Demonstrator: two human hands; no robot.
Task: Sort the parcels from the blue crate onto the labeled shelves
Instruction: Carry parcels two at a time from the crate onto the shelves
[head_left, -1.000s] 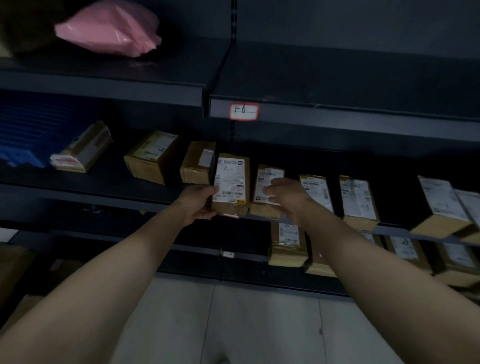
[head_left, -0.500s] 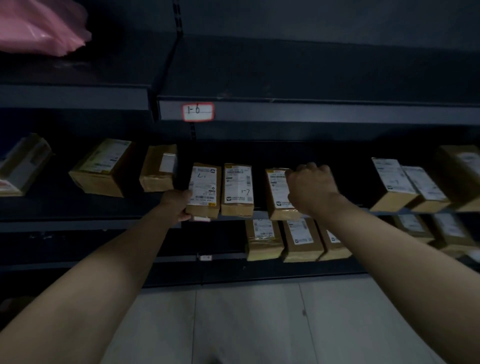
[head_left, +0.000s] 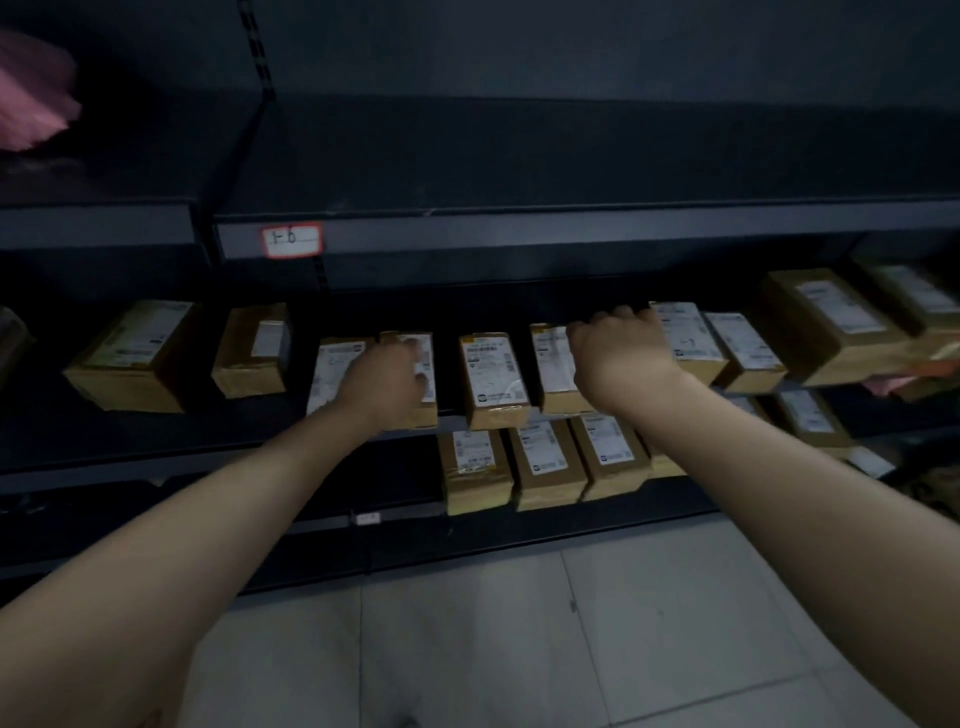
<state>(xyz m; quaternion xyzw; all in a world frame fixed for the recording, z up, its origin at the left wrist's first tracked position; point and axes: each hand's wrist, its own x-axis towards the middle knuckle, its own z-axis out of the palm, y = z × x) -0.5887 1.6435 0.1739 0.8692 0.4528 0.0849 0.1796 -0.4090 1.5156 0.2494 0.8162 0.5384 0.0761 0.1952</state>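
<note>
Several brown parcels with white labels stand in a row on the middle shelf (head_left: 156, 441). My left hand (head_left: 387, 384) lies across two of them, the leftmost parcel of the row (head_left: 330, 379) and the parcel beside it (head_left: 423, 410), fingers curled over the second one's label. My right hand (head_left: 618, 358) is closed over the far end of another parcel (head_left: 553, 369). Between my hands a parcel (head_left: 491, 379) stands untouched. The upper shelf's edge carries a red-bordered tag marked 1-6 (head_left: 291, 240). No blue crate is in view.
More parcels sit to the left (head_left: 135, 353) (head_left: 254, 348) and right (head_left: 831, 322) on the same shelf. The lower shelf holds parcels (head_left: 545, 462) under my right arm. A pink bag (head_left: 31, 98) lies on the top shelf. Pale floor tiles (head_left: 519, 649) are below.
My view has shifted right. My left hand moved from the side of the leftmost parcel onto the tops of two parcels. My right hand stays closed further along the row.
</note>
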